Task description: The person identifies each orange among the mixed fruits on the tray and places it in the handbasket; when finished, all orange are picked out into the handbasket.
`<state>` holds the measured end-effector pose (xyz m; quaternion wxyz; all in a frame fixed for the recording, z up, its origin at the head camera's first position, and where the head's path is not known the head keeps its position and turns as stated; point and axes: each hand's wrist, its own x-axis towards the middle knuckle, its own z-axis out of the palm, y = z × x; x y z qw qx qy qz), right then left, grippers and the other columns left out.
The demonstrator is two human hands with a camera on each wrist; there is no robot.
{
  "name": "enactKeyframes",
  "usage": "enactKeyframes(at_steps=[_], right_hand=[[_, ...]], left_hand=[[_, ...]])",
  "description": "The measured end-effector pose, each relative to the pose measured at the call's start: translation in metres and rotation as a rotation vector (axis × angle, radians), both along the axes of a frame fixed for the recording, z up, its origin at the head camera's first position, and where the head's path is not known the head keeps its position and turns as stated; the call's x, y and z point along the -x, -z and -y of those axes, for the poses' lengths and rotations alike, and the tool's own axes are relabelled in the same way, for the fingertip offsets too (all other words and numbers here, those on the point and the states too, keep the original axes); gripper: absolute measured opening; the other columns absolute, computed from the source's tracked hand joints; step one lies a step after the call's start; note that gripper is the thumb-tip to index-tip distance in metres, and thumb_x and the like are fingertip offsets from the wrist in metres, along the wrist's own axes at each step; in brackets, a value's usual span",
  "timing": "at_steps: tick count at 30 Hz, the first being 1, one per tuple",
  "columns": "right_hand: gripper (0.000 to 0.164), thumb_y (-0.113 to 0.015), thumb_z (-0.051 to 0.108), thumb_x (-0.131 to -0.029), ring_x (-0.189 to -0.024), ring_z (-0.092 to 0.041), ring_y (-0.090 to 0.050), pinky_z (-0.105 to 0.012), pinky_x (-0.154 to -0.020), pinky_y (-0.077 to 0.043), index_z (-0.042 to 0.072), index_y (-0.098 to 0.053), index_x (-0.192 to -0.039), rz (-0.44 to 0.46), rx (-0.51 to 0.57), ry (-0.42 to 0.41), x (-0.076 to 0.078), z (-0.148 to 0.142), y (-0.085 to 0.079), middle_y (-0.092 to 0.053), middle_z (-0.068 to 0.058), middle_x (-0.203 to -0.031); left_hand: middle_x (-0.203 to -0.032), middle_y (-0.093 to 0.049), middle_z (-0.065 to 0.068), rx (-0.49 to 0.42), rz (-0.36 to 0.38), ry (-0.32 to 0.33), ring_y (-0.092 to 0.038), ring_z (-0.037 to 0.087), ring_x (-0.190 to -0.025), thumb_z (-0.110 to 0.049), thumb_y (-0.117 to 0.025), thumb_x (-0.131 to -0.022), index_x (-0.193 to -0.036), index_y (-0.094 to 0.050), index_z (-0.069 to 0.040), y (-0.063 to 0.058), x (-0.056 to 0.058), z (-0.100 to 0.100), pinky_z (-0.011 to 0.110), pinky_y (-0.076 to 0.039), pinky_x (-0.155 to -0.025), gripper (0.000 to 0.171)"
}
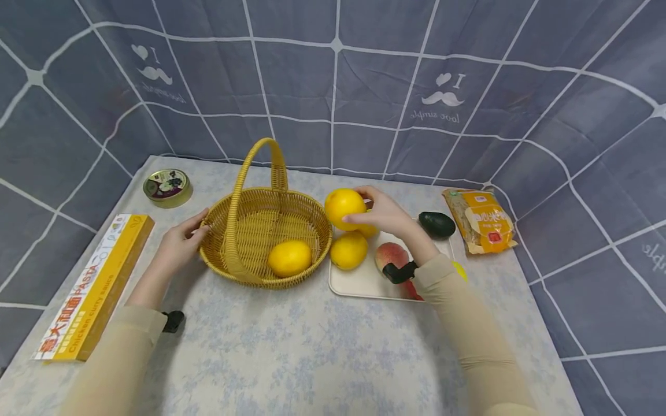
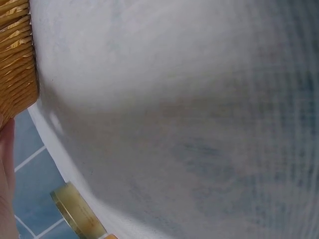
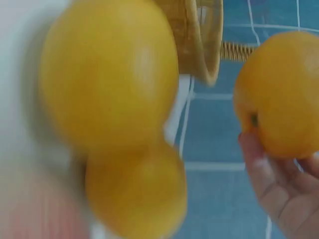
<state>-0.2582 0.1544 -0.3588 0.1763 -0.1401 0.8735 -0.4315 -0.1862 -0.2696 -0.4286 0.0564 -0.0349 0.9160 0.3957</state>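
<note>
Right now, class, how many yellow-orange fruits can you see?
4: one fruit in the basket, one in the right hand, two on the tray, one partly hidden. The right sleeve may hide more.

On inspection through my head view, I record one yellow-orange fruit point(image 1: 343, 207), round and smooth-skinned, held aloft by the right hand point(image 1: 382, 211); my right wrist view shows a small dark green spot on its skin. It sits near the right rim of a basket point(image 1: 256, 230); contact I cannot confirm. The basket is yellow woven work, upright on the tabletop point(image 1: 307, 352), arched handle raised, containing one yellow oval fruit point(image 1: 290, 258). The left hand point(image 1: 179, 245) holds its left rim.
</note>
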Motion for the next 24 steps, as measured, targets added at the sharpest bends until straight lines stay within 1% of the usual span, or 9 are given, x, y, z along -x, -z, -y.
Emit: enactKeyframes(at_steps=[3, 6, 8, 11, 14, 19, 22, 24], right_hand=[[0.076, -0.077, 0.038, -0.081, -0.117, -0.028, -0.053, -0.044, -0.092, -0.049, 0.014, -0.044, -0.145, 0.032, 0.054, 0.026, 0.0, 0.025, 0.01, -0.054, -0.007, -0.135], [0.074, -0.076, 0.039, -0.082, -0.118, -0.026, -0.052, -0.043, -0.092, -0.049, 0.016, -0.044, -0.145, 0.047, 0.075, 0.027, -0.001, 0.049, 0.016, -0.054, -0.006, -0.134], [0.074, -0.075, 0.041, -0.082, -0.12, -0.026, -0.051, -0.045, -0.097, -0.047, 0.016, -0.045, -0.145, 0.025, 0.058, 0.021, -0.001, 0.063, 0.019, -0.054, -0.007, -0.135], [0.075, -0.076, 0.041, -0.081, -0.122, -0.026, -0.052, -0.045, -0.102, -0.045, 0.015, -0.047, -0.145, -0.016, 0.026, 0.03, -0.001, 0.079, 0.023, -0.055, -0.009, -0.137], [0.076, -0.077, 0.042, -0.08, -0.119, -0.026, -0.055, -0.044, -0.101, -0.046, 0.016, -0.046, -0.145, -0.032, -0.013, 0.047, -0.001, 0.091, 0.029, -0.056, -0.009, -0.138], [0.081, -0.078, 0.046, -0.079, -0.122, -0.027, -0.056, -0.043, -0.102, -0.046, 0.015, -0.042, -0.145, -0.013, -0.055, 0.081, -0.002, 0.106, 0.036, -0.054, -0.011, -0.141], [0.08, -0.079, 0.047, -0.078, -0.119, -0.027, -0.057, -0.042, -0.1, -0.047, 0.014, -0.043, -0.14, -0.041, -0.089, 0.1, -0.002, 0.112, 0.039, -0.056, -0.013, -0.137], [0.079, -0.08, 0.047, -0.077, -0.114, -0.027, -0.059, -0.042, -0.097, -0.049, 0.015, -0.044, -0.139, -0.065, -0.116, 0.103, -0.003, 0.115, 0.042, -0.059, -0.013, -0.132]], left_hand=[[-0.153, -0.037, 0.028, -0.015, -0.007, 0.007, -0.049, 0.048, -0.125, -0.041, -0.037, -0.106, -0.157, -0.025, -0.016, 0.0, 0.001, 0.0, 0.048, -0.049, -0.089, 0.058], [-0.153, -0.036, 0.028, -0.029, -0.011, 0.008, -0.047, 0.05, -0.127, -0.04, -0.037, -0.106, -0.157, -0.026, -0.016, 0.0, 0.001, 0.0, 0.055, -0.046, -0.095, 0.058], [-0.153, -0.036, 0.028, -0.035, -0.008, 0.003, -0.046, 0.05, -0.128, -0.039, -0.037, -0.106, -0.157, -0.026, -0.017, 0.0, 0.0, 0.001, 0.057, -0.045, -0.097, 0.057], [-0.153, -0.036, 0.028, -0.038, -0.008, 0.0, -0.045, 0.051, -0.129, -0.038, -0.037, -0.106, -0.157, -0.026, -0.016, 0.0, 0.0, 0.0, 0.059, -0.044, -0.1, 0.057], [-0.153, -0.036, 0.028, -0.042, -0.005, 0.002, -0.044, 0.051, -0.13, -0.038, -0.037, -0.106, -0.157, -0.026, -0.016, 0.0, 0.0, 0.0, 0.06, -0.043, -0.101, 0.057], [-0.154, -0.035, 0.028, -0.053, 0.01, -0.003, -0.043, 0.051, -0.132, -0.04, -0.037, -0.106, -0.158, -0.025, -0.018, 0.001, 0.0, 0.001, 0.06, -0.042, -0.101, 0.058], [-0.154, -0.034, 0.028, -0.055, 0.015, -0.007, -0.043, 0.051, -0.132, -0.043, -0.036, -0.105, -0.158, -0.024, -0.02, 0.001, -0.001, 0.0, 0.059, -0.043, -0.101, 0.059], [-0.154, -0.034, 0.028, -0.054, 0.013, -0.007, -0.044, 0.051, -0.131, -0.044, -0.036, -0.105, -0.158, -0.024, -0.02, 0.002, 0.0, 0.0, 0.058, -0.044, -0.099, 0.059]])
